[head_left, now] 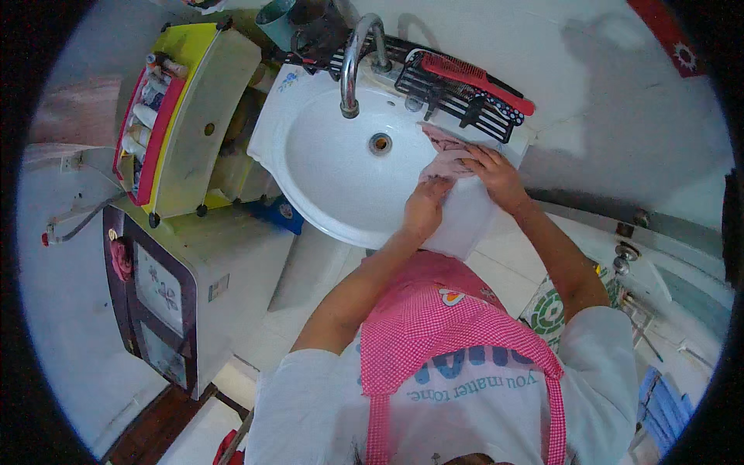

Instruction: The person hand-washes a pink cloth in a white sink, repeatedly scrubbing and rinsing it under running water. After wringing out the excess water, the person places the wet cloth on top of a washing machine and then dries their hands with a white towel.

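Observation:
A crumpled pale pink cloth [449, 160] lies bunched at the right rim of the white sink [325, 155], its far corner over the basin's edge. My left hand [426, 208] has its fingers closed on the cloth's near side. From the right, my right hand [494, 177] grips the cloth with bent fingers, partly hiding it. Above the basin curves a chrome faucet [353, 74], away from both hands. The drain [380, 144] shows at the basin's middle.
A black rack [442, 93] behind the sink carries a red comb [473, 81]. Cups [277, 23] stand at the back left corner. Left of the sink, a shelf unit [198, 116] with bottles sits on a dark-fronted cabinet [209, 291]. A door knob [624, 256] is at right.

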A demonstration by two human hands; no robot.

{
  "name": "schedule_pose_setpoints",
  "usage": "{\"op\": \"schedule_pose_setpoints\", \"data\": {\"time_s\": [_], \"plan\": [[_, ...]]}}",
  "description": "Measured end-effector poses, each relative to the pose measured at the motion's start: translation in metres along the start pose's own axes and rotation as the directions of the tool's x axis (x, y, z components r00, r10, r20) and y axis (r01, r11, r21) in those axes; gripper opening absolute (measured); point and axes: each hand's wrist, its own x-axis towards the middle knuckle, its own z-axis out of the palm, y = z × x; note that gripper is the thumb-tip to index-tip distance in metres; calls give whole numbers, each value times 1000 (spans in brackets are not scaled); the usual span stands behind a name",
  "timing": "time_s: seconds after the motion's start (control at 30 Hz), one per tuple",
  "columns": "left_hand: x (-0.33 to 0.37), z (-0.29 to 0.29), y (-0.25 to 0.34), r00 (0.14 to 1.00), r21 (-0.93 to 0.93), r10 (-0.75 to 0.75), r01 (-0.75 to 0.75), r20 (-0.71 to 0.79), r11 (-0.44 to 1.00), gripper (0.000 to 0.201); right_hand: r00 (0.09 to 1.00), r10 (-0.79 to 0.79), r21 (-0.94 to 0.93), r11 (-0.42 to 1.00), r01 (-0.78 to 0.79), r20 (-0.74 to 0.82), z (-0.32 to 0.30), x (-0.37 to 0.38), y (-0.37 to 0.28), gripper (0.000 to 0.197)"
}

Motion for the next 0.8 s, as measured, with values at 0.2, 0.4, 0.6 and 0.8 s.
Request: {"op": "schedule_pose_setpoints", "data": {"time_s": [0.2,0.4,0.6,0.8], "plan": [[-26,-21,-42,977,110,15,-39,213,993,30,976,218,34,975,-218,-6,38,-63,-86,43],[-37,-79,-83,895,253,95,-223,435,941,21,960,279,242,930,-275,21,44,-37,-186,39],[-28,-131,-108,880,582,-118,-199,461,788,23,918,377,218,892,-395,122,104,45,-237,25],[-25,-140,-138,932,651,7,-258,361,713,17,923,380,-8,925,-381,56,147,80,-200,24]]}}
